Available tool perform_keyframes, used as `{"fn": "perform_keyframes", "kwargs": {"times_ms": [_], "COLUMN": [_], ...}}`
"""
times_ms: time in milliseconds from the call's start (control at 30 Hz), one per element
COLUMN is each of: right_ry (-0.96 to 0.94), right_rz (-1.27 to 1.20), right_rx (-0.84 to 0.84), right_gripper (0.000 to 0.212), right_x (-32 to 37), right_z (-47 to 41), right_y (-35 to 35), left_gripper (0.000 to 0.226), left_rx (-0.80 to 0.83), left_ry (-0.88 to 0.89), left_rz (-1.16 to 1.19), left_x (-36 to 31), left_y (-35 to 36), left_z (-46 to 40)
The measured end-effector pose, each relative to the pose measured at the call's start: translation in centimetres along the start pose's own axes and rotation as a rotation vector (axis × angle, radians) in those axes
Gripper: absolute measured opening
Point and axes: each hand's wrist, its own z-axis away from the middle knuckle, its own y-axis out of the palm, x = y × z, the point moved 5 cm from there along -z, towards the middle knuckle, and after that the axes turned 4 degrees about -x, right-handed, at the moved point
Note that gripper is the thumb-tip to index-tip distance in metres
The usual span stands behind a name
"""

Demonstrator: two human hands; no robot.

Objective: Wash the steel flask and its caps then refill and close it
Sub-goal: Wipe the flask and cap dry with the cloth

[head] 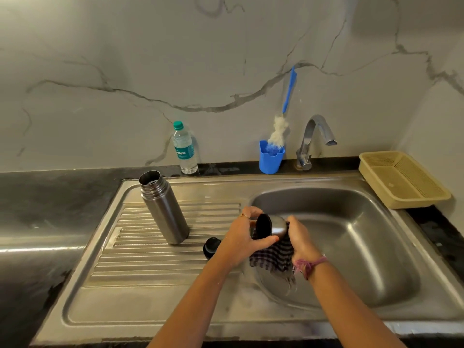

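Head view: left hand (pixel 242 234) grips the domed steel cap (pixel 273 227) while right hand (pixel 300 238) clutches a striped dark cloth (pixel 275 257) against it, beside the open cylindrical steel flask (pixel 163 209).

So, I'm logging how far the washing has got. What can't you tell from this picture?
- Head view, steel flask: its inside is dark, so clean, wet or filled cannot be told.
- Black inner cap: partly hidden behind the left hand.
- Steel cap: the far side is covered by the checked cloth and the right hand.
- Tap: no stream is visible, and the handle position is too small to read.
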Motion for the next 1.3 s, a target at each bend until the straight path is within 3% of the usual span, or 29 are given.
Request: {"fn": "perform_keyframes", "kwargs": {"times_ms": [100, 400, 667, 933, 1300], "right_ry": [0.003, 0.023, 0.069, 0.128, 0.109], "right_rz": [-0.001, -0.002, -0.241, -0.368, -0.537], "right_rx": [-0.001, 0.006, -0.047, 0.062, 0.12], "right_gripper": [0.028, 0.029, 0.018, 0.057, 0.047], "right_x": [-0.5, -1.2, -1.5, -2.3, -2.4], "right_z": [-0.2, 0.0, -0.5, -0.7, -0.3], "right_y": [0.6, 1.1, -0.9, -1.5, -1.0], "left_gripper": [0.082, 0.081, 0.096, 0.109, 0.1], "left_rx": [-0.008, -0.054, -0.031, 0.014, 0.01], "left_ry": [0.031, 0.11, -0.105, -0.248, -0.284], "left_rz": [-0.05, -0.167, -0.359, -0.447, -0.515], "left_x": [0.4, 0.8, 3.4, 6.5, 7.8], "left_y": [-0.5, -3.1, -7.1, -7.6, -7.4], "left_z": [0.2, -0.7, -4.4, -6.2, -7.0]}}
